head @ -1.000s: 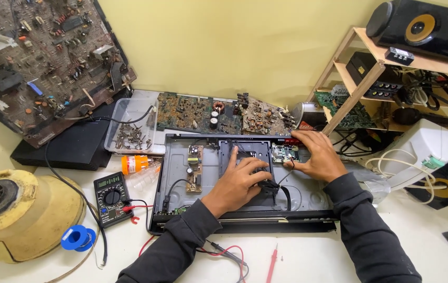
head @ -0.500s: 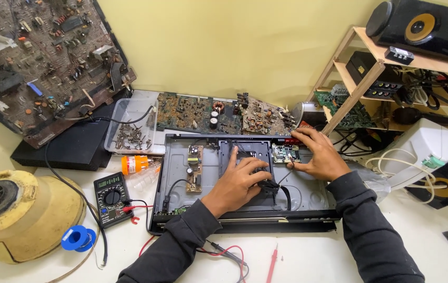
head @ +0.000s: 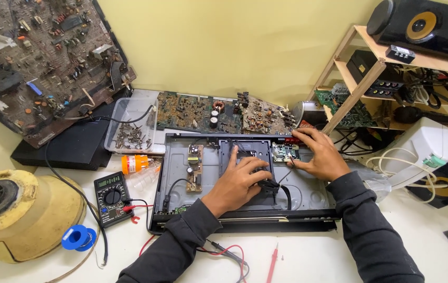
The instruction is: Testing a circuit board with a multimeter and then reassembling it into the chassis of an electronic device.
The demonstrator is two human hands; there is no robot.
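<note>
Opened player chassis (head: 308, 196), black, lid off, lies flat at centre of the white worktop (head: 370, 257). Left hand (head: 239, 181) rests palm down on the dark disc-drive block (head: 245, 149) in the middle of the chassis, fingers spread and loose, not gripping anything; what is under the palm is hidden. Black cable bundle (head: 273, 187) sits just beside its fingertips. Right hand (head: 321, 154) lies at the chassis's back right corner, fingertips touching the small green circuit board (head: 285, 152); thumb side is hidden, so cannot tell whether it pinches anything. Brown power board (head: 194, 166) sits in the chassis left part, apart from both hands.

Left of the chassis: black multimeter (head: 111, 198) with red and black leads, orange-capped clear bottle (head: 139, 163) lying on its side, label unreadable. Clear plastic tray (head: 129, 126) holds small screws, too small to tell apart. Blue spool (head: 78, 237) near the yellow round housing (head: 22, 215), which is cut off at the left edge. Large circuit board (head: 40, 57) leans on the wall, cut off top left. Two smaller populated boards (head: 224, 112) stand behind the chassis. Red probe (head: 272, 264) cut off at the bottom edge. Wooden shelf (head: 360, 86) at right carries a black speaker (head: 423, 23), partly out of view.
</note>
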